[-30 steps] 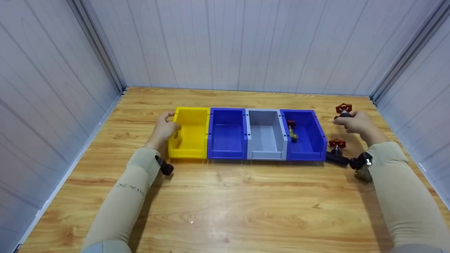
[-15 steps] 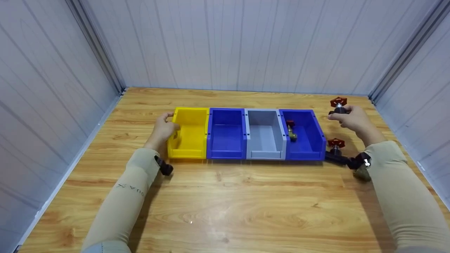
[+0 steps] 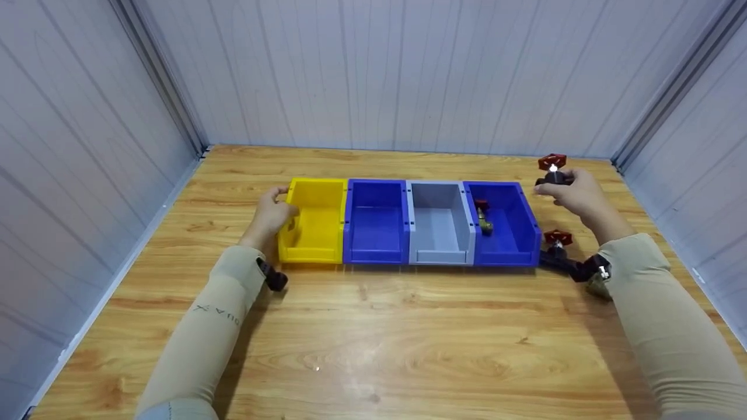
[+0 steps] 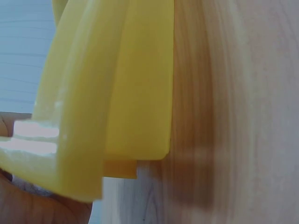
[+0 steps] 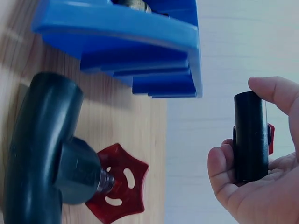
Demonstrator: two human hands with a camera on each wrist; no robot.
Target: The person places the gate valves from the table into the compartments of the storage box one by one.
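My left hand (image 3: 271,216) grips the left wall of the yellow bin (image 3: 315,255), thumb inside and fingers outside. In the left wrist view the yellow wall (image 4: 140,93) hides most of that hand. My right hand (image 3: 586,198) holds a black valve (image 3: 554,178) with a red handwheel (image 3: 552,161) in the air, right of and behind the row of bins. Seen from the right wrist, thumb and fingers hold the black body (image 5: 251,140) at its two ends. A second black valve (image 5: 42,149) with a red handwheel (image 5: 119,184) lies on the table below.
Right of the yellow bin, in one row, stand a blue bin (image 3: 376,256), a grey bin (image 3: 442,256) and another blue bin (image 3: 508,258). A brass valve (image 3: 485,224) with a red handle leans inside the last one. Another brass-coloured piece (image 3: 599,287) lies partly hidden by my right wrist.
My right hand has moved left and slightly up and away with the black valve. My left hand stays on the yellow bin, and the bins look almost unmoved.
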